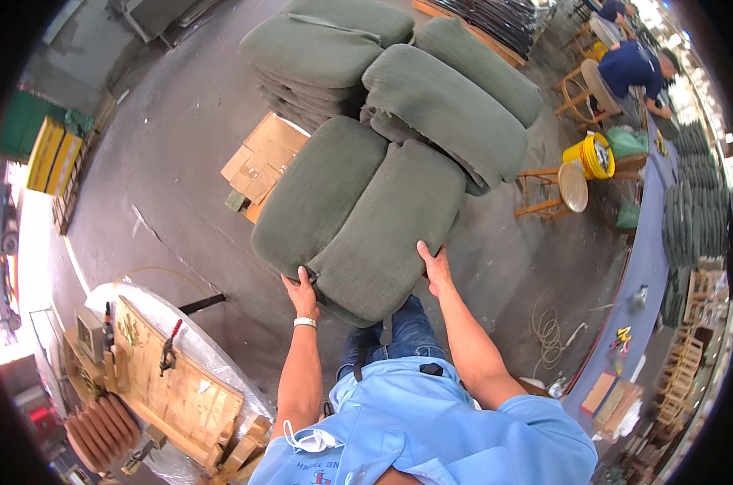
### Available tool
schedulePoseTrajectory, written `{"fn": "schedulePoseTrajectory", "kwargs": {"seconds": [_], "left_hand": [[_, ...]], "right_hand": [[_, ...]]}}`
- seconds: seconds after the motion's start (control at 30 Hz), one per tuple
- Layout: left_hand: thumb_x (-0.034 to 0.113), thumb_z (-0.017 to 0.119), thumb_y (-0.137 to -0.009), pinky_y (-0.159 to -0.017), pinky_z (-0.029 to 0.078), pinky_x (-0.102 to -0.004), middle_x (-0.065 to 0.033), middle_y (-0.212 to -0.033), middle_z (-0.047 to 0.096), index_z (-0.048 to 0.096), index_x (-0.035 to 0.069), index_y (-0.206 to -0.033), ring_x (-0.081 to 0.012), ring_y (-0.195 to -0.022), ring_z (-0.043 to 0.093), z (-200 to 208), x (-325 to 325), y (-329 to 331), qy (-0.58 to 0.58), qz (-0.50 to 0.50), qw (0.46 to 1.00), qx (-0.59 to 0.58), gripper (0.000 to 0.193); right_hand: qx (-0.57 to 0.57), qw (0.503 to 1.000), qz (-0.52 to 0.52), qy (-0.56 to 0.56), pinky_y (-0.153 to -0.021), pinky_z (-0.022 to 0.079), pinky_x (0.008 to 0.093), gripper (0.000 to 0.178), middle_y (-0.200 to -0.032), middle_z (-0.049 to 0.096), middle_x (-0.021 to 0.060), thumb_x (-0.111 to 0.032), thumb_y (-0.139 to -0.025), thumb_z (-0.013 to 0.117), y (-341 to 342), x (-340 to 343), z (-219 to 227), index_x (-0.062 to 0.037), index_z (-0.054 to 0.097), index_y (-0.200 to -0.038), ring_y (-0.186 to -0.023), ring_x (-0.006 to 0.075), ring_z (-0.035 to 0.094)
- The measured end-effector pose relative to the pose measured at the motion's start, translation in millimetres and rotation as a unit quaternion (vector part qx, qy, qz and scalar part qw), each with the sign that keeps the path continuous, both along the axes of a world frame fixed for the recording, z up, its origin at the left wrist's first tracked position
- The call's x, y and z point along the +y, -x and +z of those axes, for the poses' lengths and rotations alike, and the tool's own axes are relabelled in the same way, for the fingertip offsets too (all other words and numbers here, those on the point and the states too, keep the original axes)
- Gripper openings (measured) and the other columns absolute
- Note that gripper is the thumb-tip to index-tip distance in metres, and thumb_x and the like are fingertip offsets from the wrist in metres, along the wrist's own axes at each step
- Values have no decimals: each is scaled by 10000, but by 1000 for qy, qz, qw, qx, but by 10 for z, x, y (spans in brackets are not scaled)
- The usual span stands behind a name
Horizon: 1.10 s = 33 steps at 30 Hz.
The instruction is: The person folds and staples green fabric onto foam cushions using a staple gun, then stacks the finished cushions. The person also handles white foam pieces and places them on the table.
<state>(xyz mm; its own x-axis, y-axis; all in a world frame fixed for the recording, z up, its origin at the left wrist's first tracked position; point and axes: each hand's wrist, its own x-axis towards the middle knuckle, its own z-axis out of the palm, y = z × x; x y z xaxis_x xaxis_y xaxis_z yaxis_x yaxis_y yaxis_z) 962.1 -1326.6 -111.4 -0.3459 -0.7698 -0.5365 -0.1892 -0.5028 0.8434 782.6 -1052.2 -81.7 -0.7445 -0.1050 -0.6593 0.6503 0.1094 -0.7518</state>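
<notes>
In front of me, several grey-green padded cushions are piled in stacks. The nearest cushion lies on top of its pile, close to my legs. My left hand grips its near left corner, thumb on top and fingers hidden underneath. On its right edge is my right hand, with the thumb on the upper face and the other fingers mostly out of sight below. Another cushion sits against its left side. Farther back, a cushion rests tilted over the stack, beside a tall pile.
Cardboard lies left of the stacks. At the right stand a wooden stool, a yellow bucket and a long blue-covered table with tools. A seated person works farther back. A wooden bench is lower left; coiled hose lies right.
</notes>
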Motion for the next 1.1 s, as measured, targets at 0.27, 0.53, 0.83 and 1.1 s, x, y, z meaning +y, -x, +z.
{"fn": "schedulePoseTrajectory", "kwargs": {"seconds": [0.27,0.53,0.83,1.1], "left_hand": [[261,652,-1037,-1068,465,-411,-156,-1486,509,262,35,-1622,-293,-1259,566,190,-37,-258,135,-111,973,-148,739],[423,588,-1057,-911,547,-397,-191,-1206,672,551,-83,-1408,-267,-964,693,2933,710,757,246,-256,899,258,617],[702,462,-1001,-657,456,-337,34,-843,574,485,412,-1538,-124,-638,482,5289,3114,1715,216,-589,386,677,610],[599,484,-1019,-612,448,-339,40,-765,537,479,416,-1547,-131,-592,450,5535,5440,2346,-87,-697,76,707,559]], "right_hand": [[-52,998,41,18,-1090,457,565,1057,-1590,413,198,-575,-898,759,-241,257,106,-95,183,-1643,-1403,344,483],[-59,931,323,-162,-950,549,437,759,-1311,679,219,-643,-921,626,-1081,1228,-528,-30,641,-1369,-1111,346,711],[40,990,94,-101,-802,569,398,585,-966,777,113,-517,-944,692,-755,3072,-504,-49,656,-1294,-827,217,753],[-21,881,-448,-149,-632,566,353,315,-909,748,78,-347,-957,725,-2358,5144,-345,-85,698,-1130,-735,193,736]]}}
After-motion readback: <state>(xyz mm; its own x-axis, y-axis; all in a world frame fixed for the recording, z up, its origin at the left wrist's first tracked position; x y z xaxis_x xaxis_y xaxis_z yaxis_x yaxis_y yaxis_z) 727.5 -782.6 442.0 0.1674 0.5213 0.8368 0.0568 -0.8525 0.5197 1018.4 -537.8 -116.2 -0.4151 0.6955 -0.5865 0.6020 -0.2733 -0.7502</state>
